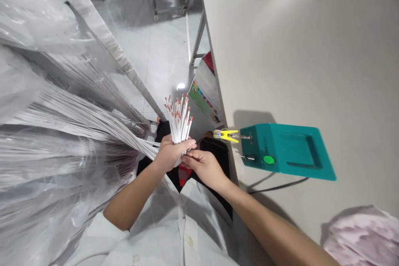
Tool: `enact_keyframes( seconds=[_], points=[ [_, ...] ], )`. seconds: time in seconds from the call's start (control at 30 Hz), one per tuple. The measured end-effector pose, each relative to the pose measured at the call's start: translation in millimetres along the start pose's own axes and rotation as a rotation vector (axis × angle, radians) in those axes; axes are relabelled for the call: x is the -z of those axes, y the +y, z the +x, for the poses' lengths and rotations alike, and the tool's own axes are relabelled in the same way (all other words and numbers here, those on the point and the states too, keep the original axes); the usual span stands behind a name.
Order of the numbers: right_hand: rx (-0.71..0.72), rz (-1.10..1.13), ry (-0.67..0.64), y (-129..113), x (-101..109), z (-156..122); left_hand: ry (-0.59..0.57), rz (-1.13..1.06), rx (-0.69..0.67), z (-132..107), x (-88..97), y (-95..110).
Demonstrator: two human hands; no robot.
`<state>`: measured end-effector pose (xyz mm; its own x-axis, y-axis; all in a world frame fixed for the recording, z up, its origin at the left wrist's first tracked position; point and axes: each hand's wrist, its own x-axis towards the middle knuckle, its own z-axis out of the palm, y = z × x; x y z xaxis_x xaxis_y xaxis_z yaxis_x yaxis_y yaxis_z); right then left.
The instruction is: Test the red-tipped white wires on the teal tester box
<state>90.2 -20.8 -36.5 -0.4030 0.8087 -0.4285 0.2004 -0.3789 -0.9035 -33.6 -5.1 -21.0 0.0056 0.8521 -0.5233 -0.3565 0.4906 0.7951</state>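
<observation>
My left hand [168,153] is wrapped round a bundle of white wires [179,129], whose reddish, copper-coloured ends point up and away from me. From that fist the wires trail left towards a larger mass of wires [90,112]. Just right of the bundle, my right hand [207,168] has its thumb and fingertips pressed together against the lower side of the left hand. Whatever sits between those fingertips is hidden. Close by on the table edge is a teal test box [293,153] with a green button [268,159] and a yellow clip [229,135].
The pale table [296,50] fills the right side. A black cable [280,186] runs from the teal box, and pinkish cloth [364,237] lies at lower right. Plastic-wrapped wires hang beside a rail [124,66] on my left. A wheeled rack [170,10] stands farther off.
</observation>
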Motion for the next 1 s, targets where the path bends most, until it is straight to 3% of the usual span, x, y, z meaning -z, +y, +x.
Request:
enact_keyframes(
  seconds=[0.2, 0.4, 0.5, 0.63, 0.73, 0.8, 0.9, 1.0],
  points=[
    [0.235, -0.312, 0.219, -6.3, 0.6, -5.3, -0.023, -0.017, -0.038, 2.0, 4.1, -0.8],
    [0.394, -0.239, 0.405, -7.9, 3.0, -7.3, 0.025, 0.038, -0.112, 0.5, 6.6, -2.6],
    [0.480, -0.183, 0.521, -7.4, 6.6, -7.6, -0.045, 0.117, -0.114, -4.5, 8.3, -4.2],
    [0.533, -0.170, 0.486, -8.1, 8.4, -8.3, -0.238, 0.228, -0.138, -10.5, 11.9, -9.5],
    [0.461, -0.063, 0.448, -9.7, 8.5, -9.3, -0.288, 0.195, -0.114, -9.5, 14.9, -13.3],
    [0.401, 0.016, 0.436, -11.2, 8.7, -9.8, -0.236, 0.135, -0.086, -7.0, 16.1, -13.4],
    [0.345, 0.061, 0.422, -12.5, 8.5, -9.8, -0.022, 0.069, -0.058, -4.3, 15.4, -8.1],
    [0.331, 0.013, 0.378, -11.6, 6.9, -9.1, 0.095, 0.078, -0.119, -7.5, 10.7, 1.6]
  ],
)
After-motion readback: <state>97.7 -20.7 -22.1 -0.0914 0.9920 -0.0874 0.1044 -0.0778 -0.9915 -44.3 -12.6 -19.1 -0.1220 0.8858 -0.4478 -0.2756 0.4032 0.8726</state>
